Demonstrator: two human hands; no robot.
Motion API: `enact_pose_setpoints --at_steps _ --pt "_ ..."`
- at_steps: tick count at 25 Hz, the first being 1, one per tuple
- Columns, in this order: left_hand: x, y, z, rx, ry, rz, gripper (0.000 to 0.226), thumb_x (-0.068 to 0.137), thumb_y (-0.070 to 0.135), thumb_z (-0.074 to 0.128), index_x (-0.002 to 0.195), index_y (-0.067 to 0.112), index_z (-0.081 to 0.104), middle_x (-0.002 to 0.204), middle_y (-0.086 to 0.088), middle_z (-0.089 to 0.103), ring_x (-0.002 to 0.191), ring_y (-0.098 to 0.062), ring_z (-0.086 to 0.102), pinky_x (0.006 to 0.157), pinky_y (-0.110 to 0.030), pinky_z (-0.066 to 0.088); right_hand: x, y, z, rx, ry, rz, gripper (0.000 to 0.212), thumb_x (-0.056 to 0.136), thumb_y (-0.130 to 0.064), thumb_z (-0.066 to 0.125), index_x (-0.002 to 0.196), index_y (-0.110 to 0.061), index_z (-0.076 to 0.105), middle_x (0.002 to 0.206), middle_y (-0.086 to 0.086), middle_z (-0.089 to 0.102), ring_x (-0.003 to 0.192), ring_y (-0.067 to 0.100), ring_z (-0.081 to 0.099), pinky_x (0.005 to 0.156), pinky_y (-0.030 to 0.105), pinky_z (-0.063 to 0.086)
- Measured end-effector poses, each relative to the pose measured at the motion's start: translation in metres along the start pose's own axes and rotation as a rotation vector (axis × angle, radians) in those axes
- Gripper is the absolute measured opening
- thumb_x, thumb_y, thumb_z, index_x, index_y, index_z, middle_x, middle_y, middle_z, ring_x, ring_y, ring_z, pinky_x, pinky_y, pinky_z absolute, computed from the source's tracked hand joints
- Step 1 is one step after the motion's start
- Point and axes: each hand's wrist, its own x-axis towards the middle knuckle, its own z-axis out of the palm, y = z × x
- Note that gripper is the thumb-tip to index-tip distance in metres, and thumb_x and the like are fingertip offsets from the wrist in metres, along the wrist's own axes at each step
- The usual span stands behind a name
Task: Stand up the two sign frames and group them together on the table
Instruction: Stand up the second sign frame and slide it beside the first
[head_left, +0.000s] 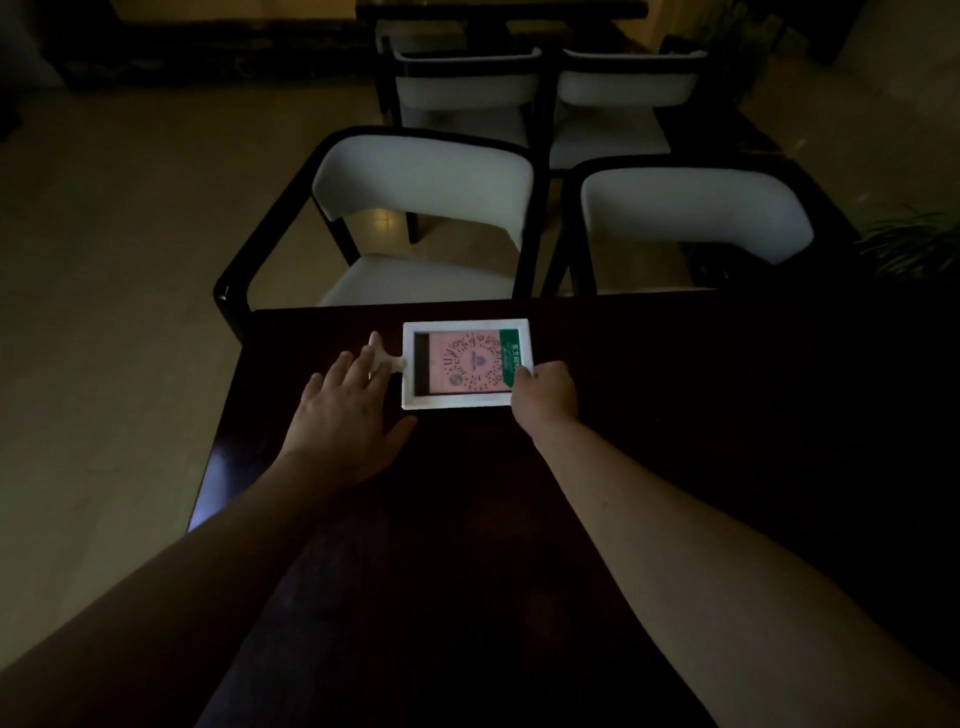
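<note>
A: Where is the sign frame (466, 365)?

B: Flat on the dark desk (675, 395), close to its far edge, face up. White border, pink sheet with a QR pattern, a green band along its right end. A white foot (383, 358) sticks out from the frame's left side.

A: Only one frame?

B: One is all I can make out; the desk to the right of the frame is too dark to read.

A: And the hands?

B: The right hand (544, 392) is curled over the frame's near right corner, fingers closed around the edge, thumb on top of the green band. The left hand (347, 415) is spread flat, palm down, left of the frame, its fingertips reaching the white foot. Whether they press on it or only touch it, I cannot tell.

A: What lies past the frame?

B: Two chairs (426, 208) with dark frames and pale cushions pushed up to the far edge, two more behind those, and pale floor (114, 260) to the left.
</note>
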Motion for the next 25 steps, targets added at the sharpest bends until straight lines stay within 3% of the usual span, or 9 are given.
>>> enact_pose_setpoints --at_steps 2,6,9,16,20,25 --pt "-0.011 -0.005 0.0 -0.002 0.006 -0.009 0.086 0.087 0.07 0.04 0.154 0.02 0.018 0.162 -0.012 0.016 0.146 -0.036 0.015 0.114 -0.057 0.025 -0.007 -0.011 -0.005 0.127 0.038 -0.05 0.008 0.101 -0.023 0.05 0.105 -0.016 0.052 0.105 0.006 0.065 0.065 0.005 0.051 0.049 0.021 0.039" --pt "-0.039 -0.008 0.005 -0.007 0.019 -0.038 0.082 0.087 0.068 0.044 0.152 0.022 0.022 0.154 -0.015 0.034 0.145 -0.042 0.015 0.111 -0.061 0.025 -0.028 -0.039 -0.019 0.157 0.026 -0.294 0.014 0.101 -0.016 0.05 0.11 -0.014 0.06 0.109 0.006 0.068 0.086 0.016 0.062 0.069 0.029 0.047" --pt "-0.055 -0.006 0.012 0.002 -0.042 -0.072 0.085 0.087 0.071 0.036 0.153 0.02 0.022 0.155 -0.011 0.032 0.146 -0.041 0.011 0.112 -0.061 0.023 -0.045 -0.053 -0.026 0.086 -0.024 -0.495 0.02 0.1 -0.011 0.05 0.114 -0.015 0.064 0.11 0.005 0.069 0.096 0.02 0.064 0.077 0.034 0.053" --pt "-0.094 0.01 0.028 -0.047 -0.113 -0.072 0.085 0.088 0.072 0.031 0.155 0.022 0.014 0.161 -0.006 0.021 0.148 -0.037 0.005 0.113 -0.061 0.019 -0.077 -0.066 -0.035 -0.123 -0.066 -0.882 0.022 0.097 -0.007 0.051 0.111 -0.015 0.066 0.108 0.002 0.065 0.09 0.011 0.056 0.064 0.014 0.038" --pt "-0.113 0.017 0.038 -0.089 -0.145 -0.075 0.085 0.089 0.071 0.031 0.155 0.022 0.012 0.163 -0.004 0.014 0.148 -0.036 0.0 0.113 -0.06 0.018 -0.098 -0.066 -0.04 -0.193 -0.094 -1.027 0.022 0.097 -0.006 0.051 0.11 -0.011 0.067 0.107 0.007 0.064 0.096 0.02 0.06 0.073 0.032 0.049" --pt "-0.131 0.021 0.045 -0.119 -0.162 -0.077 0.084 0.089 0.071 0.031 0.156 0.025 0.01 0.164 -0.002 0.01 0.149 -0.034 -0.003 0.114 -0.061 0.016 -0.125 -0.056 -0.045 -0.253 -0.128 -1.106 0.026 0.093 -0.001 0.057 0.117 -0.008 0.065 0.106 0.012 0.061 0.098 0.025 0.059 0.074 0.039 0.054"
